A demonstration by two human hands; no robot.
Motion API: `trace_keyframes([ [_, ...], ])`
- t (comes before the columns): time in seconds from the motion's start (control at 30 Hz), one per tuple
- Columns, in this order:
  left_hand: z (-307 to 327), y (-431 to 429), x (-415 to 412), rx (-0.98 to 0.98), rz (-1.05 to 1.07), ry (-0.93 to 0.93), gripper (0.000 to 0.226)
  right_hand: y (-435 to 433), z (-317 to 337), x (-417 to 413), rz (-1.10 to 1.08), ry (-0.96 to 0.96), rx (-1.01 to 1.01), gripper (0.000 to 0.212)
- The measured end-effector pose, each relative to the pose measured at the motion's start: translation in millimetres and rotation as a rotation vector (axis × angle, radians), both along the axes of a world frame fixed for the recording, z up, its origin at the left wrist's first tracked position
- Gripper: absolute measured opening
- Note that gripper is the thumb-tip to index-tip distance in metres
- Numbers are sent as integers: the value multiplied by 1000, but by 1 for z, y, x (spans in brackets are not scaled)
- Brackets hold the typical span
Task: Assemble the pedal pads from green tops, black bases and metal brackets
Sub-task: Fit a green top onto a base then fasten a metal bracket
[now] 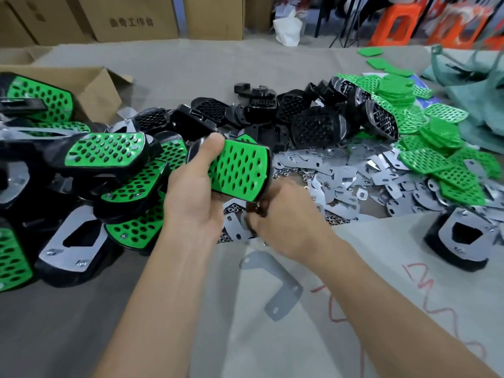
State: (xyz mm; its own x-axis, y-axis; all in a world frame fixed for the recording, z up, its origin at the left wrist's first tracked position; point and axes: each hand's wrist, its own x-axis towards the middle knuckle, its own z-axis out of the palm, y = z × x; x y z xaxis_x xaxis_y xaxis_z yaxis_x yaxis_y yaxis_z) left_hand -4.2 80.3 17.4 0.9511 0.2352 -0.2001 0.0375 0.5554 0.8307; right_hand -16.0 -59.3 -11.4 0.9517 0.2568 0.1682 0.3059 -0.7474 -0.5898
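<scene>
My left hand (195, 196) grips a pedal pad (240, 167), a perforated green top seated on a black base, held tilted above the table. My right hand (283, 222) is just below and right of it, fingers curled around a small dark object I cannot identify, over flat metal brackets (237, 227). Finished pads (106, 151) are heaped at the left. Loose black bases (313, 126) lie behind. Loose green tops (436, 143) are piled at the right. Metal brackets (341, 173) and small nuts are spread in the middle.
A grey angled bracket (278, 285) lies on the cloth (381, 309) near me. One upside-down pad (461, 241) sits at the right. An open cardboard box (90, 85) stands at the left, more boxes behind it, and orange stools (398, 23) at the back right.
</scene>
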Motion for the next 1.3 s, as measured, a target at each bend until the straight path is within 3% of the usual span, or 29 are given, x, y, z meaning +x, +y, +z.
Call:
trace_keyframes([
  [0.1, -1, -7, -1, 25, -10, -16, 33, 10, -2, -1, -22, -115, -155, 11],
  [0.33, 0, -7, -3, -104, 6, -5, 30, 3, 3, -5, 15, -14, -138, 7],
  [0.4, -1, -7, -5, -115, -16, 4, 18, -3, 4, -6, 5, 5, -153, 23],
  [0.47, 0, -8, -3, -142, -38, 18, 14, -9, 4, -7, -42, -38, -246, 21],
  [0.6, 4, -6, -1, -425, -86, 40, 14, -19, 9, -1, -120, -20, -317, 20],
  [0.77, 4, -3, -1, -575, -141, 56, 17, -23, 5, 1, -91, -6, -168, 22],
  [0.83, 2, -4, 0, -554, -124, 67, 22, -22, 4, 1, -41, 8, -117, 17],
  [0.97, -3, -5, 2, -478, -103, 41, 27, -16, 3, 0, 61, 13, -121, 29],
  [1.03, -5, -6, 4, -418, -80, 29, 33, -7, 2, -5, 13, -73, -80, 18],
  [1.1, -7, -9, 4, -344, -62, 31, 35, 6, 2, -9, -19, -134, -166, 12],
  [1.2, -8, -15, 1, -294, -83, 67, 23, 17, 2, -8, 23, -101, -315, 30],
  [1.3, -12, -15, 2, -291, -77, 91, 21, 17, 4, -7, 55, -52, -276, 36],
])
